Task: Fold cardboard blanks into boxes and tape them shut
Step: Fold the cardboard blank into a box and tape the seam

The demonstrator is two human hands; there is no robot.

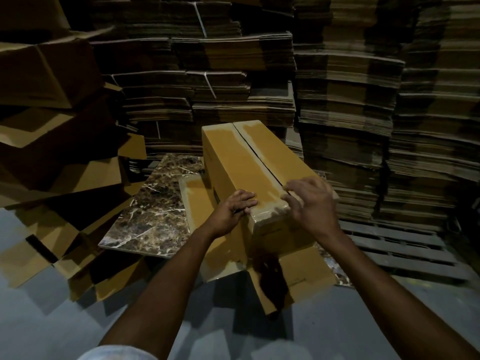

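Note:
A long brown cardboard box (246, 162) stands on a marble slab, its two top flaps folded shut with a dark seam running down the middle. Glossy clear tape (270, 217) wraps over the box's near end. My left hand (231, 211) rests on the near left corner, fingers flat on top and thumb down the side. My right hand (311, 201), slightly blurred, presses its bent fingers on the top at the near end of the seam. The box's lower flaps (306, 276) splay outward at its base.
The marble slab (155, 209) lies on the grey floor. Tall stacks of flat cardboard blanks (350, 100) fill the back and right. Assembled boxes (52, 74) and loose cardboard pile up on the left. A grey pallet (394, 242) sits at the right.

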